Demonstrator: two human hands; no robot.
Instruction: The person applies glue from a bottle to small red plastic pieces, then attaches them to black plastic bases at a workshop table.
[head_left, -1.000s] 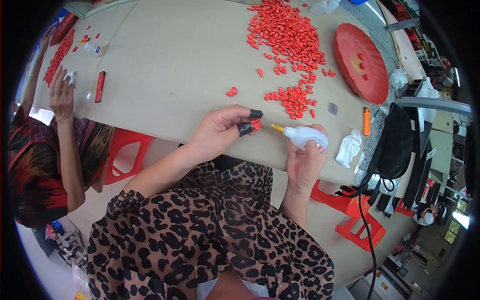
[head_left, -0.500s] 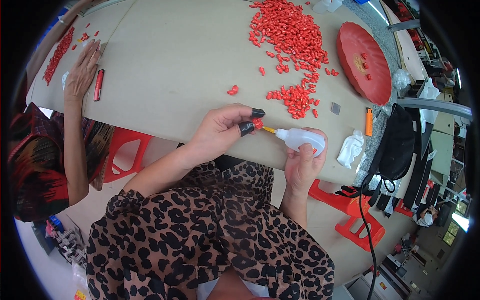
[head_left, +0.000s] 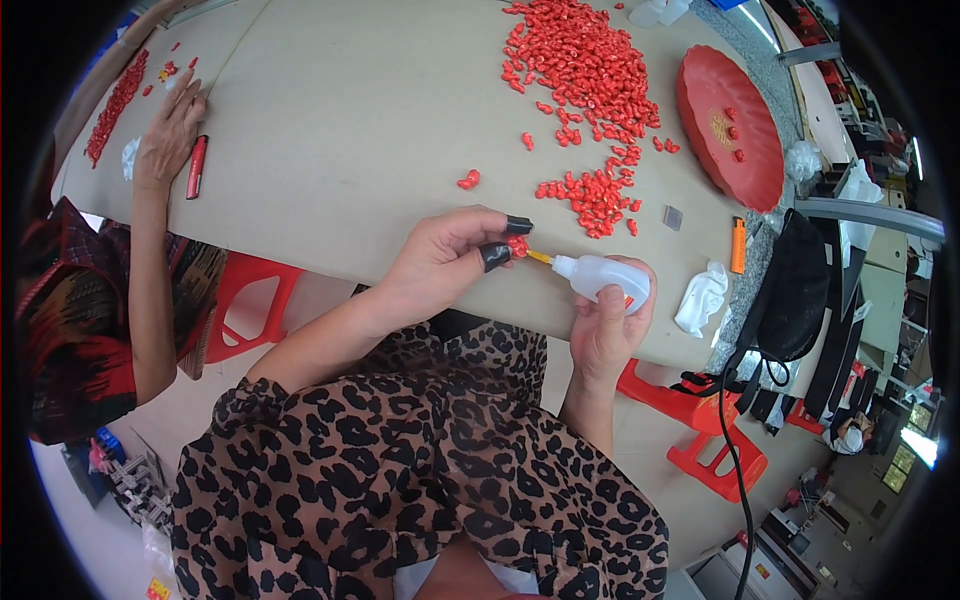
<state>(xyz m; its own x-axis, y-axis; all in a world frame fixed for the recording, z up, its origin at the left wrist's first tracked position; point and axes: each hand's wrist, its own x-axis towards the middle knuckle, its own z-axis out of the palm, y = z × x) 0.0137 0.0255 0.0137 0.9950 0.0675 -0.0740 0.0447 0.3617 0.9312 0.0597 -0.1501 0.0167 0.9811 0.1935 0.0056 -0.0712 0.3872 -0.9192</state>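
Left hand pinches small red piece near bench front edge. Right hand squeezes white glue bottle; orange tip now touches piece, closer than second ago. Gluing seems underway. Other person's hand shifted toward far left corner.

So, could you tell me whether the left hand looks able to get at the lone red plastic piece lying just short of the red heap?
Probably yes. The lone red piece lies on bare tabletop just beyond the left hand with nothing between, though that hand's grip is already pinching a small red piece.
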